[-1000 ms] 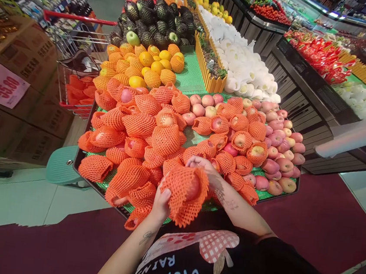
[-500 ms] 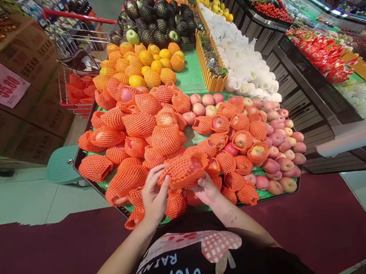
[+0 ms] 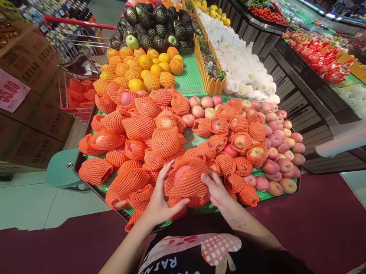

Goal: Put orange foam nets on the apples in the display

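A red apple (image 3: 182,174) in an orange foam net (image 3: 192,189) is between my hands above the front of the fruit display. My right hand (image 3: 219,192) is closed on the net's right side, thumb on top; its other fingers are partly hidden. My left hand (image 3: 159,202) is open at the left and lower side, with its fingers stretched along the net's edge and its thumb spread out below. Net-wrapped apples (image 3: 129,179) lie just left of my left hand. More wrapped apples (image 3: 226,163) sit beyond my right hand.
Bare apples (image 3: 280,140) fill the display's right side. Behind are yellow-orange fruit (image 3: 155,68), dark-netted fruit (image 3: 155,23) and white-wrapped fruit (image 3: 243,60). A small yellow fence (image 3: 213,85) divides the display. A shopping cart (image 3: 83,24) and a green stool (image 3: 63,168) stand at left.
The wrapped apple has turned, so its red skin shows through the net. My left hand has let go of the net's end and spread its fingers; my right hand has moved slightly right.
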Action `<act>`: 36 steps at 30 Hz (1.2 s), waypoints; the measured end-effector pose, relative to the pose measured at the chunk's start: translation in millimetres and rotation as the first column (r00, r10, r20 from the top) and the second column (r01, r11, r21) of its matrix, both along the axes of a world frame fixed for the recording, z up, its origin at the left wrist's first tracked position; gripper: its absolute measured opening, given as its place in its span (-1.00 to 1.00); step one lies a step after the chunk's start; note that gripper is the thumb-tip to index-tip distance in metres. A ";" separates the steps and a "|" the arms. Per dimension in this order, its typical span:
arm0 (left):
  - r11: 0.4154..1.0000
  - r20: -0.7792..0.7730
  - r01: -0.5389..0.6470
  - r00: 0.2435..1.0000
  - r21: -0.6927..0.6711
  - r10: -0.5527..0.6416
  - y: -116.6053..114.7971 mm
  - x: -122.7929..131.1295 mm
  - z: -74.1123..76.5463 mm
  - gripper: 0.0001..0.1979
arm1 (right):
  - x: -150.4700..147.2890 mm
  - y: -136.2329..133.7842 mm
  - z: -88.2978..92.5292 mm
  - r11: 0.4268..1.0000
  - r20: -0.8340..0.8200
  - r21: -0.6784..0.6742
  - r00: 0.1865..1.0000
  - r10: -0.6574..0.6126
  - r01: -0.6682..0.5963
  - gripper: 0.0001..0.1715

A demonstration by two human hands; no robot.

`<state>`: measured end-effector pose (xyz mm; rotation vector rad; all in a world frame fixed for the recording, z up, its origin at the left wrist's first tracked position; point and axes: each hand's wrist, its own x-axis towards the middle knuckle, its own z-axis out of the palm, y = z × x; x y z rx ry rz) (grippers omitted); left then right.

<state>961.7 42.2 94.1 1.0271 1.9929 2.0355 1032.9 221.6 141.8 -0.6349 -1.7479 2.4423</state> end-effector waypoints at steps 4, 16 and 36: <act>0.999 -0.026 -0.031 0.999 0.014 0.031 6.9 4.9 0.4 0.00 | 0.1 -5.8 8.5 0.999 -0.011 -0.022 0.999 0.034 -0.034 -0.34; 0.963 0.158 -0.263 0.955 0.061 0.251 10.8 10.9 -14.5 0.08 | -7.5 -2.2 -17.5 0.935 0.088 -0.354 0.996 0.017 0.015 -0.42; 0.954 -0.450 -0.270 0.873 -0.131 0.185 3.8 -1.4 4.7 0.13 | -74.8 45.9 33.8 0.547 -0.234 0.815 0.972 0.008 0.192 -0.06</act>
